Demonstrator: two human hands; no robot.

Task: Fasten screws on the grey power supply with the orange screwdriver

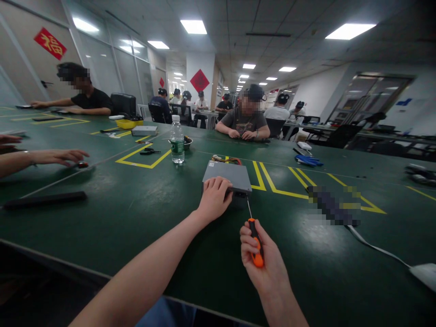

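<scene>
A grey metal computer power supply (235,175) lies on the green table, its bundle of coloured wires (226,160) coming out at the far side. My left hand (215,197) grips its near left edge, fingers on the top and thumb at the front face. My right hand (260,254) is wrapped round the orange and black handle of a screwdriver (256,243). The screwdriver's thin shaft points away from me, and its tip meets the front face near the right corner. Whether it sits in a screw is too small to tell.
A water bottle (177,141) stands beyond the power supply, by a metal bowl (187,142). At right lie a blurred dark object (334,206) with a white cable and blue gloves (308,160). A black bar (46,200) and a co-worker's hand (63,157) are at left.
</scene>
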